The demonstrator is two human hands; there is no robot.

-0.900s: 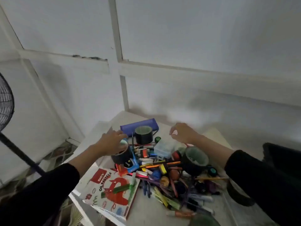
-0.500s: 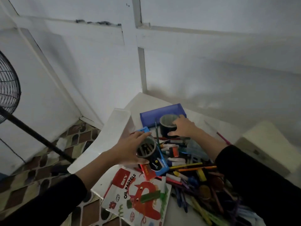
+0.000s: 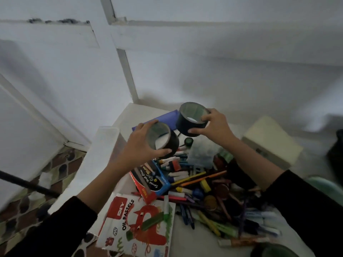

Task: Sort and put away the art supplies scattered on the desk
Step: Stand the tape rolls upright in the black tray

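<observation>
My left hand (image 3: 138,147) grips a black tape roll (image 3: 167,140), lifted above the pile with its hole facing me. My right hand (image 3: 216,127) grips a second black tape roll (image 3: 189,120), held a little higher and farther back. Beneath them the white desk (image 3: 196,242) carries a heap of pens, markers and crayons (image 3: 200,184). An oil pastels box (image 3: 137,223) lies at the front left. A blue and red crayon box (image 3: 152,180) lies below my left hand.
A blue pencil case (image 3: 163,118) lies at the back of the desk, partly behind the rolls. A cream box (image 3: 269,138) stands to the right. A white board (image 3: 89,164) leans off the desk's left edge over the tiled floor (image 3: 27,201). White walls close in behind.
Both hands have lifted their tape rolls off the desk and tilted them up. The camera has tipped further down toward the desk.
</observation>
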